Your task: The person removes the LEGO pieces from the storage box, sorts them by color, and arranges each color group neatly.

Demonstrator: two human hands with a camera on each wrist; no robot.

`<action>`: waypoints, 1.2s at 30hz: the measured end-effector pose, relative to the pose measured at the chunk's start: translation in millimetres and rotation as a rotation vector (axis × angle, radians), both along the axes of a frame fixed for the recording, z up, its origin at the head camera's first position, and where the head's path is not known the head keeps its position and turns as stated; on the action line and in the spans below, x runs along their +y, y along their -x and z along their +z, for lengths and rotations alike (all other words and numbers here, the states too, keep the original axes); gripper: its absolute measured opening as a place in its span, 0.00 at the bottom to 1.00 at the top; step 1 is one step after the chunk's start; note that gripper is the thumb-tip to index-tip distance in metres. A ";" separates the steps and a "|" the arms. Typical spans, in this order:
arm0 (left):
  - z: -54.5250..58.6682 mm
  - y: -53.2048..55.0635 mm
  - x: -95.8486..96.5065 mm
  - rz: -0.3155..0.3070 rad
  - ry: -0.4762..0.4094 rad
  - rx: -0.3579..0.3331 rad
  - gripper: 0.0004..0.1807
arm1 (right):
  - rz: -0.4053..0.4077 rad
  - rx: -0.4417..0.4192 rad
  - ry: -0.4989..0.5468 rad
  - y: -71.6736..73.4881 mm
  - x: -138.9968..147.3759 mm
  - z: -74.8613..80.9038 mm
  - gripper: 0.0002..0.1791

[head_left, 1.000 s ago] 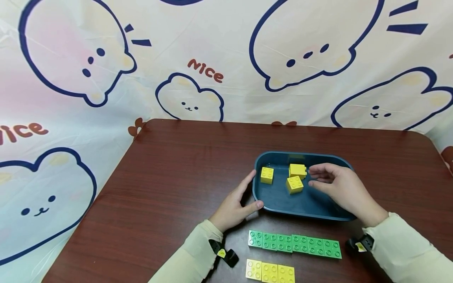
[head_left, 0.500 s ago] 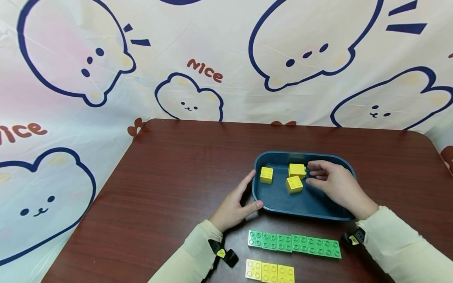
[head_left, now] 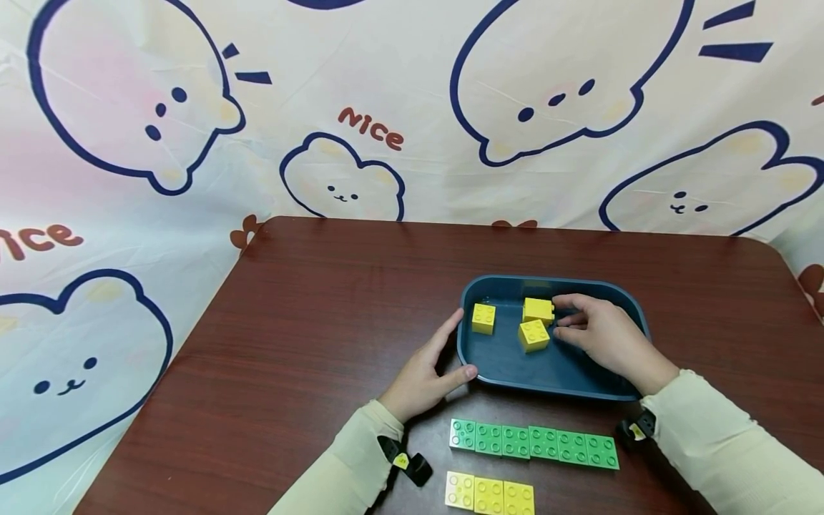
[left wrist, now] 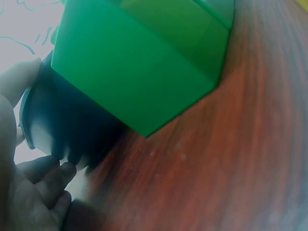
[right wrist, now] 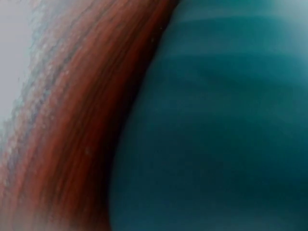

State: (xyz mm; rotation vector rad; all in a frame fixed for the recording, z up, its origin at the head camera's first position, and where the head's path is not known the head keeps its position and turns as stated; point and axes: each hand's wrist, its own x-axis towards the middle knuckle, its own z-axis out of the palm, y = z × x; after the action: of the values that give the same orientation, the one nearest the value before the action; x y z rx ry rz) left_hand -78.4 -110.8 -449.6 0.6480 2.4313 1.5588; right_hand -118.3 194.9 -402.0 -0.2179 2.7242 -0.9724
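Note:
My left hand [head_left: 421, 372] rests against the left end of the blue tray [head_left: 547, 386], thumb at the front corner and fingers along the side. The left wrist view shows its fingers [left wrist: 50, 180] touching the tray's dark outer wall [left wrist: 72, 115]. Inside the tray lie a yellow brick [head_left: 483, 319] at the left, a second yellow brick [head_left: 533, 336] near the middle, and a third yellow brick [head_left: 537, 310] on its side behind that. My right hand [head_left: 605, 332] reaches over the tray's right part, fingers bent loosely, fingertips right beside the third brick's studs.
In front of the tray runs a row of green bricks [head_left: 534, 443]. Nearer still is a short row of yellow bricks [head_left: 489, 493]. One green brick [left wrist: 139, 62] looms close in the left wrist view. A printed cloth [head_left: 425, 71] hangs behind the brown table [head_left: 322, 322].
My right hand has moved left within the tray, its fingertips coming up to the yellow bricks. The left hand stays at the tray's end, and the bricks keep their places.

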 end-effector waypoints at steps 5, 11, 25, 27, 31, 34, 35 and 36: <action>0.4 -0.2 0.0 0.003 0.006 -0.002 0.47 | 0.006 0.017 0.013 -0.3 -0.8 -0.2 0.24; 0.4 0.0 0.2 0.001 0.001 -0.005 0.47 | 0.014 0.038 0.025 -0.1 -1.8 -1.2 0.23; -0.8 0.4 0.0 0.002 0.007 0.006 0.47 | 0.012 0.050 0.011 0.8 -3.7 -1.9 0.20; -0.9 0.5 -0.1 0.003 0.009 0.007 0.47 | 0.007 0.049 0.009 0.7 -4.1 -1.7 0.19; -0.8 0.6 0.0 0.001 0.008 0.005 0.47 | -0.003 0.044 -0.001 0.3 -4.7 -1.1 0.18; -0.8 0.6 0.0 0.000 0.006 0.003 0.47 | -0.008 0.042 -0.013 0.1 -5.1 -0.4 0.18; -0.8 0.6 0.0 0.000 0.005 0.002 0.47 | -0.009 0.043 -0.016 0.0 -5.1 -0.1 0.19; -0.8 0.6 0.0 0.000 0.004 0.001 0.47 | -0.010 0.044 -0.020 0.1 -5.2 0.1 0.19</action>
State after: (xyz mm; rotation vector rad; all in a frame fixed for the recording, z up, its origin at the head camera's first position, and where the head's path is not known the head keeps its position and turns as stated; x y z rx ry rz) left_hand -79.0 -110.8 -450.3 0.6491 2.4345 1.5539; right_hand -118.4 189.7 -401.9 -0.2252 2.7759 -0.9531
